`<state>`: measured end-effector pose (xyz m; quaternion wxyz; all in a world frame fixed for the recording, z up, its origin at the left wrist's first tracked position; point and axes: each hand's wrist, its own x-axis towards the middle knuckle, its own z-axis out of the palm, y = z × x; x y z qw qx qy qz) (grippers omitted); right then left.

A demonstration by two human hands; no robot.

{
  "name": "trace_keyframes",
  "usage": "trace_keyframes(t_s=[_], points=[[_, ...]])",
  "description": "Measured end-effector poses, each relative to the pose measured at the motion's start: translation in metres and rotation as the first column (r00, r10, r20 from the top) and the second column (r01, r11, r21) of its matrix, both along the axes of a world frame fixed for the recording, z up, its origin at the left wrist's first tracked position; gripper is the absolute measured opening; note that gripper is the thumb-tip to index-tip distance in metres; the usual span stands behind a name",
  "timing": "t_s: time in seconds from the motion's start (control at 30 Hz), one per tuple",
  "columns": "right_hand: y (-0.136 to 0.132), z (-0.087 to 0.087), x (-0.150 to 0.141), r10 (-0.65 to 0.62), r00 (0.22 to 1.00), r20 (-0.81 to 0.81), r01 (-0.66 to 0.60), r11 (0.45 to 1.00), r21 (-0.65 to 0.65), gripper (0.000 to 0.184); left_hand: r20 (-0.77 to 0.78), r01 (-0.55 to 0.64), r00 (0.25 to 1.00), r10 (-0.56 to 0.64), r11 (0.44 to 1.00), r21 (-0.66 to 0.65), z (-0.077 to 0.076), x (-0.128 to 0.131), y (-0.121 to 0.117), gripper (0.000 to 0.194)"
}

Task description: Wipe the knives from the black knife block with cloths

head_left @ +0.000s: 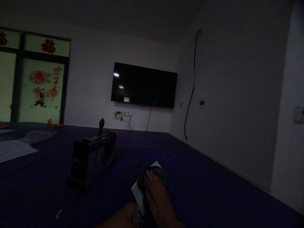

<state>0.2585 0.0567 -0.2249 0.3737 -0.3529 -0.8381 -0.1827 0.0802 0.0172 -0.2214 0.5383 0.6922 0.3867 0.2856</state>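
Observation:
Low in the head view, a dark grey object with a rounded top is between my hands, its kind unclear in the dim light. My right hand lies on its top and side with the fingers stretched out. White card or paper sticks out around its edges. My left hand is closed at the near end, where a small patterned piece shows. What its fingers grip is mostly hidden. To the left stands a black box-shaped device with an upright dark handle on top, apart from both hands.
The dark purple tabletop reaches toward the walls. Printed paper and clear plastic film lie at the left, near small orange items. A white scrap lies at front left. A television hangs on the far wall.

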Motion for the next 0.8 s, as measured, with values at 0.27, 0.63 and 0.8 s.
trace_keyframes(t_s=[0.27,0.63,0.8], points=[[0.005,-0.004,0.001,0.018,0.996,0.082,-0.020,1.000,0.019,0.057,0.081,0.020,0.996,-0.023,0.999,0.036,0.010,0.005,-0.004,0.017],[-0.008,0.009,0.000,0.142,0.976,0.165,-0.145,0.989,0.005,0.055,0.159,0.085,0.983,-0.093,0.995,0.054,0.016,0.008,-0.005,0.020],[0.001,0.001,0.001,0.020,1.000,0.004,-0.020,0.999,0.029,0.053,0.081,0.028,0.996,-0.027,1.000,-0.010,0.013,0.005,-0.007,0.023]])
